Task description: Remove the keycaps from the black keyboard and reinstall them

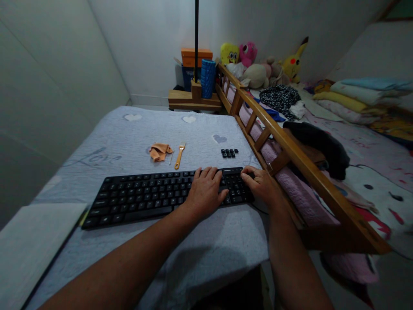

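Across frame's centre, black keyboard [153,193] lies on pale tablecloth [155,129]. Left hand [206,186] spread open over keyboard's right half, palm down. Right hand [260,184] curled at keyboard's upper-right corner, thumb and index close; cannot tell whether gripping. Wooden rail [279,134] crowds right side; tablecloth stretches upward past loose keycaps [229,155] to far edge.

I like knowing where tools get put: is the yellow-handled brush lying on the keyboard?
No, the brush lies on the pale blue cloth, beyond the keyboard and near the orange rag.
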{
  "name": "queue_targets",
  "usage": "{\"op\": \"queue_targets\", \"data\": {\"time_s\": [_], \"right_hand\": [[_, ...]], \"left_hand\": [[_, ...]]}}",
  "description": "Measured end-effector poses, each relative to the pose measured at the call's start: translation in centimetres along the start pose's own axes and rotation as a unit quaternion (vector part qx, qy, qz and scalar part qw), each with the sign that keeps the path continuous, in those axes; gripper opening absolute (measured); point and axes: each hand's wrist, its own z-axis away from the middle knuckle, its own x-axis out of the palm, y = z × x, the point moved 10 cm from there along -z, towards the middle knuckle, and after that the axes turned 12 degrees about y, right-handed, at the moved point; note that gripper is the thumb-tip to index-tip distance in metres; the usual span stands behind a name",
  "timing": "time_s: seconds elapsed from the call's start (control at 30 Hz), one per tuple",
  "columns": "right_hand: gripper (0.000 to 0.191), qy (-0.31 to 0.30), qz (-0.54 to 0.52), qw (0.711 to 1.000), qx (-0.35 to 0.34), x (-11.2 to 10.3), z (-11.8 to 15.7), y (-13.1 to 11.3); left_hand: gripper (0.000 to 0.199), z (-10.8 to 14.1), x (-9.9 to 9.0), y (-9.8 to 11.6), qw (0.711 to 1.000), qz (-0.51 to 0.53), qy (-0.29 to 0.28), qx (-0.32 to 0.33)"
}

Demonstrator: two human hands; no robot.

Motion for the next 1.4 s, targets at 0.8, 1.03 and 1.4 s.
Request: {"op": "queue_targets", "data": {"time_s": [0.8, 1.03, 1.4], "right_hand": [[0.013, -0.027, -0.077, 0.996, 0.039, 0.6, 0.0, 2.9], [0.016, -0.019, -0.073, 0.997, 0.033, 0.4, -0.4, 2.7], [0.016, -0.022, -0.047, 0.997, 0.048, 0.8, -0.6, 2.6]], "left_hand": [[0.049, 0.0, -0.1, 0.0, 1.0, 0.01, 0.008, -0.002], [0.048, 0.0, 0.0, 0.0, 1.0, 0.003, 0.013, 0.006], [0.049, 0.1, 0.3, -0.1, 1.0, -0.002, 0.018, 0.008]]}}
